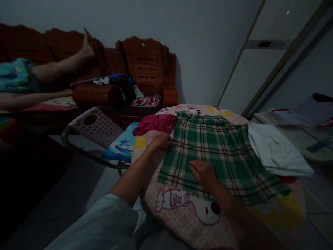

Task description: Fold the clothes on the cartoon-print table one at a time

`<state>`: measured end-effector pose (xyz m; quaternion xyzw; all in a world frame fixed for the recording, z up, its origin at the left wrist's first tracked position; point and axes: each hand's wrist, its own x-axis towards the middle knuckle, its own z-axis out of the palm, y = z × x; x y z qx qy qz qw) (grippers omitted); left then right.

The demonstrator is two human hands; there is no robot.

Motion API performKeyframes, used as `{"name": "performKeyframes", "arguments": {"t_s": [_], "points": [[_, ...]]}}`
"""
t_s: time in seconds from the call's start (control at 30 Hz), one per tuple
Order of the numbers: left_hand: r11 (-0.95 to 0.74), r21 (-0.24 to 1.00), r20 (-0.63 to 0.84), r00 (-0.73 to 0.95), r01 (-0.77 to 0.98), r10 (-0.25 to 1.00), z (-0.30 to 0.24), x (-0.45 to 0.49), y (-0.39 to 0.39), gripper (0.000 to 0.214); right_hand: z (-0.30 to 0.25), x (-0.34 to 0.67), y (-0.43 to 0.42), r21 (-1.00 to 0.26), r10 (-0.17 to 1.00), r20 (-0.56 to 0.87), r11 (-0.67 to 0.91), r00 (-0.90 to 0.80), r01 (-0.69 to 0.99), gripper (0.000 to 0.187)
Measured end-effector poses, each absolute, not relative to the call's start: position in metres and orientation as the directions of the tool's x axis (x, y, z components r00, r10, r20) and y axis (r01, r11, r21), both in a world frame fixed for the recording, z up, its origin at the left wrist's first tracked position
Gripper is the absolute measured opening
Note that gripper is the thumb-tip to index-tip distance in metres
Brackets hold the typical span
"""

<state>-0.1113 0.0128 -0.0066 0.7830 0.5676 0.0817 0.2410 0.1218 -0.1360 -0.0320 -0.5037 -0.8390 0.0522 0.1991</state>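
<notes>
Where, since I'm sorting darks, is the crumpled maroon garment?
Head view: the crumpled maroon garment lies left of the green plaid cloth, just beyond the left hand.

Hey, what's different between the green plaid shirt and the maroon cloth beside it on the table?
The plaid shirt is green and checked; the maroon cloth is plain. The shirt lies spread flat, the maroon cloth bunched. The shirt looks far larger. The left hand is at the shirt's edge, the right hand flat on it; neither holds the maroon cloth. Both lie on the cartoon table cover.
</notes>
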Motion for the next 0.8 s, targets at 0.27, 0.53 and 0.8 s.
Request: {"name": "performKeyframes", "arguments": {"t_s": [0.27, 0.53, 0.8], "points": [[-0.023, 0.879, -0.146, 0.315, 0.475, 0.938, -0.017, -0.114, 0.009, 0.008, -0.006, 0.053, -0.163, -0.268, 0.688, 0.210, 0.724, -0.694, 0.636, 0.043], [-0.015, 0.891, -0.125, 0.276, 0.454, 0.953, -0.020, -0.114, 0.011, 0.025, 0.007, 0.005, -0.153, 0.025, 0.585, 0.011, 0.810, -0.811, 0.585, 0.027], [-0.019, 0.882, -0.115, 0.253, 0.470, 0.961, -0.025, -0.116, 0.011, 0.032, 0.000, -0.011, -0.162, 0.110, 0.545, 0.054, 0.829, -0.836, 0.548, 0.018]]}}
